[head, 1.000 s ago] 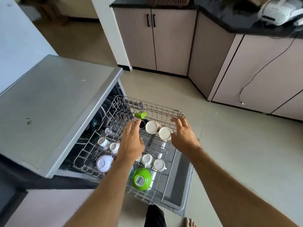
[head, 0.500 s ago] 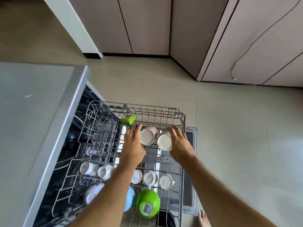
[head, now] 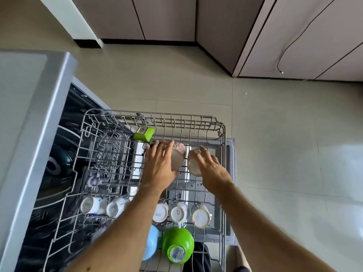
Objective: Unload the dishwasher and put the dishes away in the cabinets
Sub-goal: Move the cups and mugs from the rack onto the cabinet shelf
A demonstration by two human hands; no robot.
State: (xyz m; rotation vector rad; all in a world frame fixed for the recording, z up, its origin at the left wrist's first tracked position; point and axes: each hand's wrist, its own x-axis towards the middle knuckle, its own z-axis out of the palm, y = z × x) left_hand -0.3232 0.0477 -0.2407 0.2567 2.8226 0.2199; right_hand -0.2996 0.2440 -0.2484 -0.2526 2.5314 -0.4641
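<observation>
White cups are being gripped, one per hand, fingers curled round each, presumably for lifting from the rack.

Pale tiled floor meets beige cabinets; a thin cord dangles over 1 door.

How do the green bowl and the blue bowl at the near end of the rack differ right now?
The green bowl shows almost whole, base up with a label sticker on it; the blue bowl is mostly hidden behind the left forearm, and no sticker is visible on it. The green bowl lies right of the blue one. Both sit tipped over in the upper rack, side by side.
</observation>
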